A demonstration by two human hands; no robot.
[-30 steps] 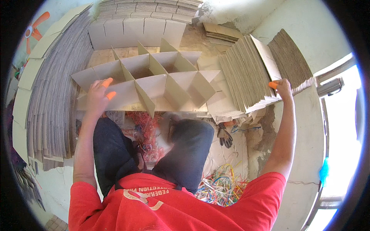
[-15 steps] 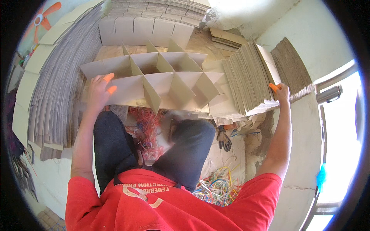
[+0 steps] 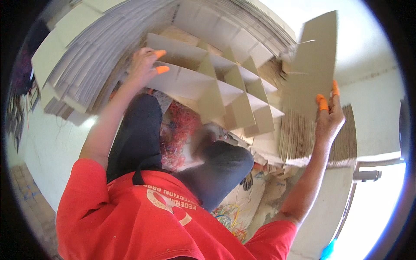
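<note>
A half-built cardboard divider grid (image 3: pixel 225 93) of crossed upright strips lies ahead of my knees. My left hand (image 3: pixel 145 67) is at its left end, with thumb and finger, both in orange finger covers, on either side of the near long strip. Raised at the right, my right hand (image 3: pixel 330 113) grips a flat cardboard strip (image 3: pixel 315 60) by its lower end. That strip stands nearly upright and has thin slits in one edge. Orange covers show on this hand's fingertips too. Below the raised strip sits a stack of cardboard strips (image 3: pixel 297 136), partly hidden by it.
Tall stacks of cardboard (image 3: pixel 104 47) line the left, and more cardboard (image 3: pixel 234 34) stands behind the grid. Red shredded strands (image 3: pixel 182 130) lie between my legs. Coloured straps (image 3: pixel 232 219) and a dark glove (image 3: pixel 247 181) are on the floor at the right.
My right hand has lifted a cardboard strip up from the right-hand stack. My left hand stays at the grid's left end. The whole view has turned and shifted.
</note>
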